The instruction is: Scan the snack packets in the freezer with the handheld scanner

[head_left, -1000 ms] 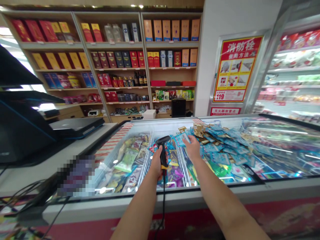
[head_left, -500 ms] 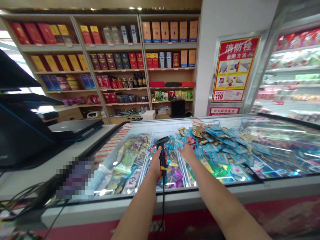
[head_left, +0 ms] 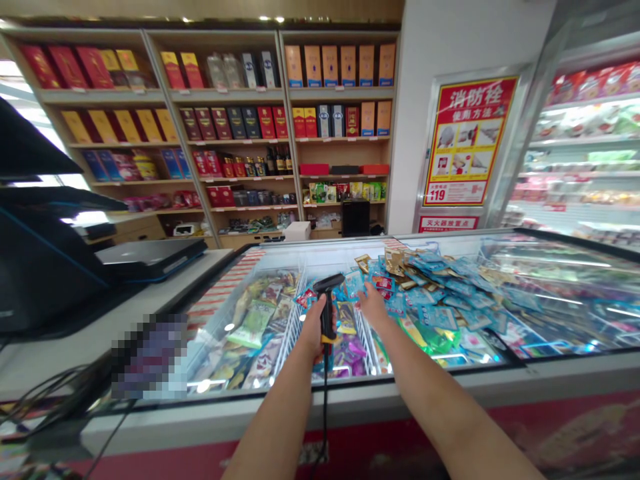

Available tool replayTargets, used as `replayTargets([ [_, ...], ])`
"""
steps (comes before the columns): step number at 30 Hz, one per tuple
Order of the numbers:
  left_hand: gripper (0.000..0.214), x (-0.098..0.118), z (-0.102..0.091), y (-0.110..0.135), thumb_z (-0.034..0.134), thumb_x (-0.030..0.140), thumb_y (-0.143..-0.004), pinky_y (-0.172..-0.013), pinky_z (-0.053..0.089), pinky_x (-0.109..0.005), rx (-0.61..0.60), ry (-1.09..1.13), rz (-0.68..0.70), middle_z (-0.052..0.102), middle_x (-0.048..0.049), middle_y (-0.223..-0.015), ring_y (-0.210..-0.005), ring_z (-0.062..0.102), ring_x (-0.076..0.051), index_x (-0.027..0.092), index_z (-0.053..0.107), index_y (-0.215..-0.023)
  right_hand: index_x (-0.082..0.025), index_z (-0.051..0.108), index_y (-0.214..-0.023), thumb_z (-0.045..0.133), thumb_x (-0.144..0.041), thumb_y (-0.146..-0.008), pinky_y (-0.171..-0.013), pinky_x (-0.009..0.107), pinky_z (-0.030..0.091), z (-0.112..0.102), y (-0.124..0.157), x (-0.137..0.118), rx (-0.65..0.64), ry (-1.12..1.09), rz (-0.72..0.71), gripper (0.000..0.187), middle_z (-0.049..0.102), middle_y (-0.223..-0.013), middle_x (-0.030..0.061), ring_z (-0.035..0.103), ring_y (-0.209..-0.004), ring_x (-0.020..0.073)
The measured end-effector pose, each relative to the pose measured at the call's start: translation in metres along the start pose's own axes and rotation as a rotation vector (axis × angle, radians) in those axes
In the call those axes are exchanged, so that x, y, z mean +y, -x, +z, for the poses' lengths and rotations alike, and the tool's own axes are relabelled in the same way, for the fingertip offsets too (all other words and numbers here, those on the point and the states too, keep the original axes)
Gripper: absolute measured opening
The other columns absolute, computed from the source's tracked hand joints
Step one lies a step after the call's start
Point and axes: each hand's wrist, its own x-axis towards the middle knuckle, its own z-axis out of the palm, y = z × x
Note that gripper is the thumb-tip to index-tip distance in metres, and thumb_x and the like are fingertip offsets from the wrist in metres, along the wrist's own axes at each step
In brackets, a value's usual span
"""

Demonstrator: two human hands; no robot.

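Note:
In the head view my left hand (head_left: 316, 328) is wrapped round the grip of a black barcode scanner (head_left: 328, 313) with a yellow lower end. The scanner's head points over the freezer, and its cord hangs down. My right hand (head_left: 373, 307) is just right of the scanner, over the glass, with its fingertips apart. Just left of these fingertips lies a small blue snack packet (head_left: 354, 283); whether they touch it I cannot make out. A heap of blue and gold packets (head_left: 440, 283) spreads to the right on the freezer's top.
Under the glass, the chest freezer (head_left: 350, 393) holds wire baskets with bagged goods (head_left: 257, 320). A flat black device (head_left: 153, 259) stands on the left counter (head_left: 55, 353), beside loose cables. Shelves of boxes (head_left: 220, 123) line the back wall; a red notice (head_left: 470, 140) hangs right.
My right hand has shifted slightly right, and its fingertips have parted from the blue packet they were on. The scanner in my left hand has moved a little right.

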Motion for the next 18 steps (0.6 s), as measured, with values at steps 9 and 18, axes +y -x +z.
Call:
replayTargets([
  [9, 0.049, -0.0035, -0.0027, -0.0033, 0.063, 0.064, -0.07, -0.039, 0.034, -0.02, -0.002, -0.017, 0.032, 0.053, 0.0005, -0.051, -0.04, 0.046, -0.008, 0.015, 0.059, -0.07, -0.016, 0.056, -0.118, 0.043, -0.027, -0.088, -0.058, 0.028, 0.054, 0.0027, -0.0039, 0.0043, 0.026, -0.193, -0.058, 0.034, 0.068, -0.076, 0.003, 0.07, -0.066, 0.0189],
  [18, 0.047, -0.0042, -0.0026, -0.0048, 0.063, 0.062, -0.071, -0.039, 0.034, -0.02, -0.009, 0.004, 0.04, 0.054, 0.0016, -0.056, -0.041, 0.046, -0.007, 0.015, 0.06, -0.074, -0.016, 0.059, -0.117, 0.043, -0.028, -0.089, -0.056, 0.029, 0.054, 0.0046, -0.0033, 0.0067, 0.023, -0.19, -0.076, 0.034, 0.069, -0.072, 0.0041, 0.07, -0.066, 0.0198],
])
